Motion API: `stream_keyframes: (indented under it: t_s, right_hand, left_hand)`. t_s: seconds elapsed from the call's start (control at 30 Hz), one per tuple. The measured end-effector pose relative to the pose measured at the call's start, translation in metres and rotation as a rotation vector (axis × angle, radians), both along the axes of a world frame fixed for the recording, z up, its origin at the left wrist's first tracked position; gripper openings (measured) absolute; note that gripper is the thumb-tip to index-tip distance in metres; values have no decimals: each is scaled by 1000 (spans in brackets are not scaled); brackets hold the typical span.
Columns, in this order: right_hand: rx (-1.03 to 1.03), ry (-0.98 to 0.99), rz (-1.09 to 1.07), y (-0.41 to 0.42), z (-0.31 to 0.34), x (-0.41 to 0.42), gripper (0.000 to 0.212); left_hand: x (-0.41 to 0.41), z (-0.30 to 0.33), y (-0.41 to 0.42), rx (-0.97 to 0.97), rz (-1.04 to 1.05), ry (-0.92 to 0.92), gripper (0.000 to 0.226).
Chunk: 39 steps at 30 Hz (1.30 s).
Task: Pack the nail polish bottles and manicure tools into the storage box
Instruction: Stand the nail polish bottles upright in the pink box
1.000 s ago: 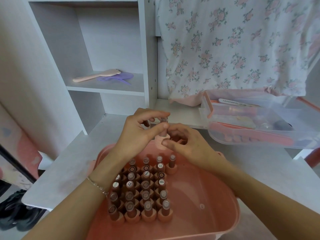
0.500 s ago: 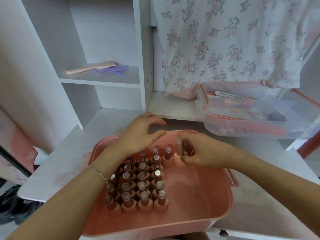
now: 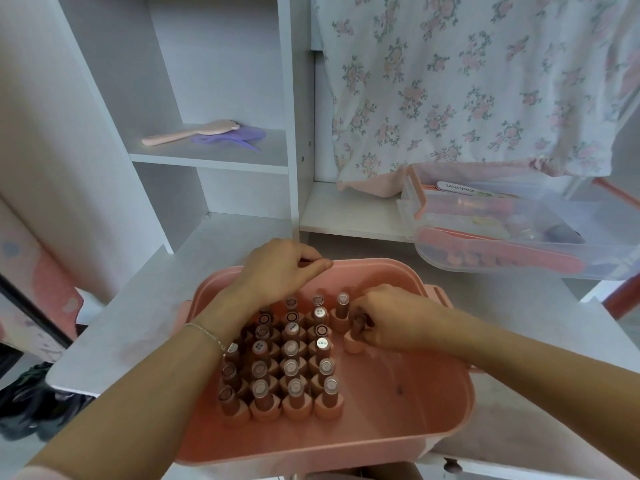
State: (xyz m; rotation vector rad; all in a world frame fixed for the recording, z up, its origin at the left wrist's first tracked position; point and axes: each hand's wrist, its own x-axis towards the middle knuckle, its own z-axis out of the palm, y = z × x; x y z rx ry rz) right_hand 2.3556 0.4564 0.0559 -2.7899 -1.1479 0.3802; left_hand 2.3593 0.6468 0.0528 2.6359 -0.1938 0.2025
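Packed: I count roughly twenty-five nail polish bottles [image 3: 291, 355] standing in storage box [image 3: 415, 410].
Right hand [image 3: 388, 320] grip: pinching one bottle [image 3: 356, 332] beside the rows.
Left hand [image 3: 280, 268] grip: loosely curled, holding nothing, over box rear.
Left: clear tray [image 3: 519, 244] of tools behind box.

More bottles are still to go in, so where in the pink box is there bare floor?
The pink storage box is bare across its right half, from the right hand to the near wall. Its left half is packed with nail polish bottles.
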Motion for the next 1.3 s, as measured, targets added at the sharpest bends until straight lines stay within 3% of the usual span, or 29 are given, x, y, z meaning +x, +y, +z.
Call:
stream_keyframes:
  t_s: [1.03,1.3]
  right_hand:
    - [120,-59,38,3,-2,-2,19]
    - [282,-217,28,-3,10,-3,19]
  left_hand:
    - [2,-2,2,-30,-44,6,28]
    - [3,-2,3,-33,-41,-7,24]
